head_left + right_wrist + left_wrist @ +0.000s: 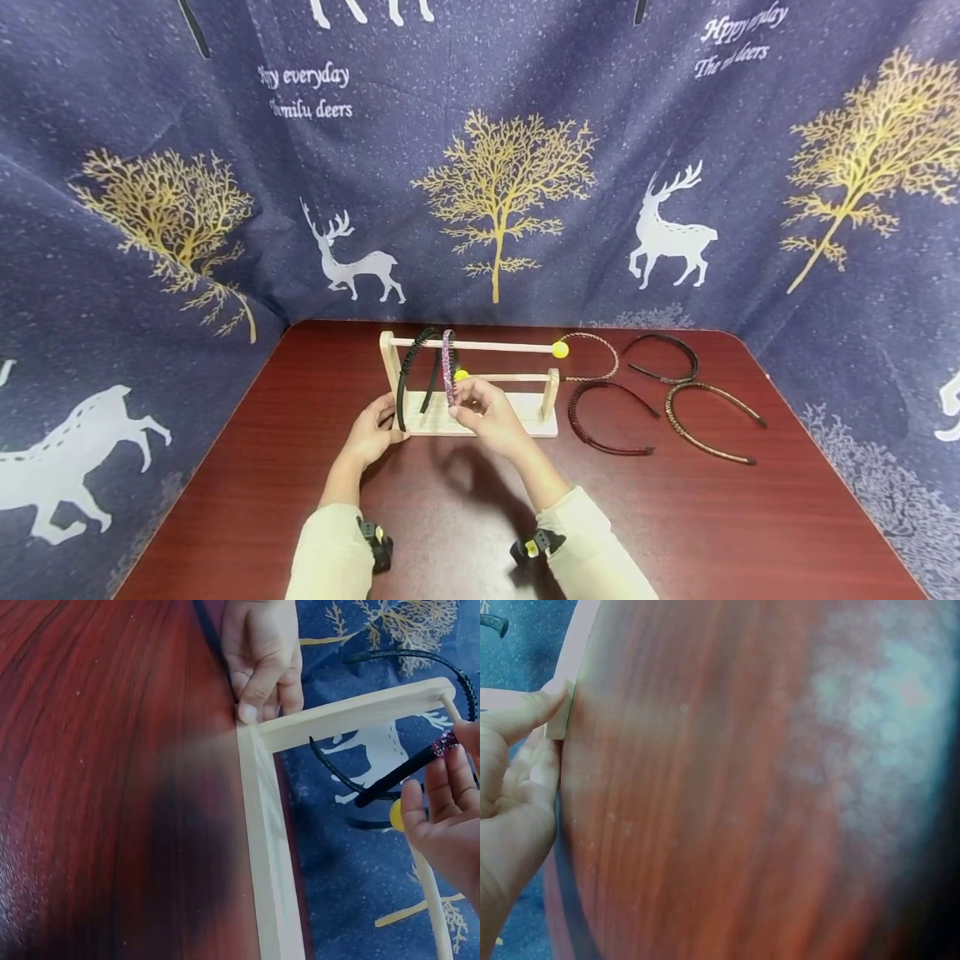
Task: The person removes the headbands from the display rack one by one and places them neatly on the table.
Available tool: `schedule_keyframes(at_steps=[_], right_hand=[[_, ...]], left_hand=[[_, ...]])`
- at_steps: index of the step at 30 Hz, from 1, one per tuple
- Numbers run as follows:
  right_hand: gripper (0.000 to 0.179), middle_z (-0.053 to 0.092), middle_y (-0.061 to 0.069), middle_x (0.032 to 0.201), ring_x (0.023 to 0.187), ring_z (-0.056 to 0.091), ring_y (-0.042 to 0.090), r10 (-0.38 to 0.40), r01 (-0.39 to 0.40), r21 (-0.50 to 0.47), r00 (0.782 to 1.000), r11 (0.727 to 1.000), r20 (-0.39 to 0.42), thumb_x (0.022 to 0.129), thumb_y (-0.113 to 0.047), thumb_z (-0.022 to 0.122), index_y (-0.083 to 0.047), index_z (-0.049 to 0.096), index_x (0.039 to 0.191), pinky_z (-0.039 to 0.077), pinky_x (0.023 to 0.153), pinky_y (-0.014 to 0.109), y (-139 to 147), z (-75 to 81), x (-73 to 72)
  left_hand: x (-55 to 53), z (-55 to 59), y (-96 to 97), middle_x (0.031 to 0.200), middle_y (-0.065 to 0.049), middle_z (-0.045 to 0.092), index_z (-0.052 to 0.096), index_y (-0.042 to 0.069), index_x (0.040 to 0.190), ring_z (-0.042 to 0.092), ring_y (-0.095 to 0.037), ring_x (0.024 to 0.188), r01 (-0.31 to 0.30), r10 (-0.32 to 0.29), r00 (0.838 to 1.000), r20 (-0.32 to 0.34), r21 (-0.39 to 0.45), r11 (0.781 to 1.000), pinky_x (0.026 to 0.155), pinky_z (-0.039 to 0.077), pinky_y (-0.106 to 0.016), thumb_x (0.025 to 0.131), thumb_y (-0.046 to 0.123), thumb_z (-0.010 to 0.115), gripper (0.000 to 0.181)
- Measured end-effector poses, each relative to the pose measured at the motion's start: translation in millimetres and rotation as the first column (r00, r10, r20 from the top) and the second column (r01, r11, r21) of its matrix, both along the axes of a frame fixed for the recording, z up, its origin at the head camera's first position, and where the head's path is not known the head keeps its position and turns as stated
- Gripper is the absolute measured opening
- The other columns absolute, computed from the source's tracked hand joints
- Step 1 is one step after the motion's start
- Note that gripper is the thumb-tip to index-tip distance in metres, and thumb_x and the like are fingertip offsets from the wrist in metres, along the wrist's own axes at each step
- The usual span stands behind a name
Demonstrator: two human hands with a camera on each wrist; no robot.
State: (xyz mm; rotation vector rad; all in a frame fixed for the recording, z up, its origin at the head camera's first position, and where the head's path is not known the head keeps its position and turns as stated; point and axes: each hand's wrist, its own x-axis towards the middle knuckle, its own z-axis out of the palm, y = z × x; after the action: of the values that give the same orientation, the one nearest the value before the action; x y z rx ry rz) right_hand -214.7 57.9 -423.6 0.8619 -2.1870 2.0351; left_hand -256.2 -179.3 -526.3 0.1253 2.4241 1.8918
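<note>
A pale wooden rack [536, 425] stands on the table, with an upper rod [502, 346] and a lower rod [513, 377]. My left hand [371, 433] holds the left end of its base, thumb on the near corner, as the left wrist view shows at the base [559, 724]. From the upper rod hangs a black headband [405, 387] near the left upright. Just right of it a pink-purple glittery headband [447, 358] loops over the same rod. My right hand [483, 408] pinches its near arm, whose dark end [390, 780] sticks out past the fingers.
Yellow balls cap the upper rod [560, 350] and lower rod [462, 376]. Right of the rack lie a braided light headband [611, 354], a black headband [690, 358], a dark red headband [576, 417] and a gold-brown headband [678, 425]. A printed curtain [495, 75] hangs behind the table.
</note>
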Motion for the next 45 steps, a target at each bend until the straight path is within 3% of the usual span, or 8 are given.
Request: schedule_keyframes(at_steps=[5, 13, 18, 26, 31, 35, 41, 45], right_hand=[[0.015, 0.057, 0.025, 0.083, 0.077, 0.054, 0.024, -0.022, 0.021, -0.006, 0.995, 1.000, -0.101, 0.080, 0.015, 0.056, 0.012, 0.052, 0.095, 0.049, 0.070, 0.030, 2, 9.5, -1.1], [0.017, 0.058, 0.026, 0.084, 0.079, 0.056, 0.029, -0.045, 0.043, -0.019, 0.988, 0.999, -0.149, 0.080, 0.017, 0.056, 0.012, 0.053, 0.095, 0.050, 0.069, 0.029, 8, 14.0, 0.4], [0.014, 0.058, 0.027, 0.083, 0.079, 0.056, 0.028, -0.094, 0.079, -0.081, 0.974, 0.994, -0.207, 0.078, 0.020, 0.055, 0.014, 0.052, 0.091, 0.050, 0.071, 0.029, 17, 17.4, 4.8], [0.014, 0.058, 0.027, 0.084, 0.082, 0.057, 0.021, -0.164, 0.139, -0.134, 0.966, 0.981, -0.199, 0.080, 0.020, 0.054, 0.013, 0.051, 0.091, 0.049, 0.071, 0.021, 33, 30.4, 9.8], [0.017, 0.055, 0.031, 0.082, 0.078, 0.055, 0.016, -0.165, 0.123, -0.174, 0.953, 0.977, -0.253, 0.078, 0.025, 0.053, 0.014, 0.049, 0.090, 0.047, 0.066, 0.018, 42, 31.1, 8.4], [0.020, 0.058, 0.023, 0.082, 0.078, 0.055, 0.013, -0.170, 0.107, -0.211, 0.936, 0.972, -0.308, 0.078, 0.025, 0.054, 0.012, 0.051, 0.092, 0.048, 0.064, 0.018, 51, 24.1, 3.5], [0.014, 0.062, 0.016, 0.089, 0.083, 0.059, 0.018, -0.166, 0.073, -0.256, 0.917, 0.964, -0.364, 0.081, 0.014, 0.059, 0.013, 0.052, 0.094, 0.053, 0.072, 0.025, 58, 22.1, 6.7], [0.018, 0.060, 0.020, 0.091, 0.087, 0.060, 0.016, -0.157, 0.049, -0.279, 0.911, 0.959, -0.380, 0.078, 0.022, 0.055, 0.015, 0.051, 0.094, 0.053, 0.078, 0.027, 60, 26.0, 11.2]], left_hand=[[0.6, -1.7, -0.4, 0.137, -0.027, 0.037, 0.034, -0.010, 0.136, 0.034, -0.038, 0.128, 0.002, -0.002, 1.000, -0.011, 0.005, 1.000, 0.106, 0.031, -0.040, 0.068, -0.018, 0.066, 0.075], [3.4, 0.8, 0.9, 0.136, -0.028, 0.038, 0.035, -0.011, 0.135, 0.034, -0.039, 0.127, -0.007, 0.007, 1.000, -0.006, 0.018, 1.000, 0.106, 0.031, -0.041, 0.068, -0.019, 0.066, 0.074], [3.4, 3.5, 0.7, 0.138, -0.028, 0.035, 0.032, -0.010, 0.137, 0.032, -0.039, 0.129, 0.008, -0.008, 1.000, 0.001, 0.007, 1.000, 0.106, 0.031, -0.042, 0.070, -0.018, 0.066, 0.075], [3.2, 3.5, -1.0, 0.138, -0.029, 0.034, 0.032, -0.011, 0.137, 0.032, -0.039, 0.129, 0.011, -0.010, 1.000, -0.003, 0.036, 0.999, 0.106, 0.030, -0.041, 0.069, -0.020, 0.064, 0.076], [1.1, 0.9, -1.6, 0.138, -0.027, 0.037, 0.035, -0.009, 0.137, 0.034, -0.037, 0.128, 0.011, -0.011, 1.000, -0.008, 0.025, 1.000, 0.105, 0.032, -0.039, 0.070, -0.019, 0.064, 0.074], [-0.2, -0.1, -2.7, 0.137, -0.026, 0.039, 0.035, -0.007, 0.137, 0.035, -0.036, 0.127, 0.012, -0.012, 1.000, -0.014, 0.015, 1.000, 0.104, 0.034, -0.038, 0.070, -0.017, 0.064, 0.074], [-0.6, -1.1, -4.3, 0.137, -0.028, 0.038, 0.033, -0.009, 0.137, 0.036, -0.037, 0.127, 0.006, -0.006, 1.000, -0.011, -0.015, 1.000, 0.103, 0.035, -0.039, 0.069, -0.016, 0.066, 0.076], [-1.4, -2.1, -3.3, 0.138, -0.025, 0.037, 0.033, -0.008, 0.138, 0.036, -0.036, 0.127, 0.007, -0.007, 1.000, -0.004, -0.012, 1.000, 0.103, 0.035, -0.038, 0.070, -0.016, 0.066, 0.076]])
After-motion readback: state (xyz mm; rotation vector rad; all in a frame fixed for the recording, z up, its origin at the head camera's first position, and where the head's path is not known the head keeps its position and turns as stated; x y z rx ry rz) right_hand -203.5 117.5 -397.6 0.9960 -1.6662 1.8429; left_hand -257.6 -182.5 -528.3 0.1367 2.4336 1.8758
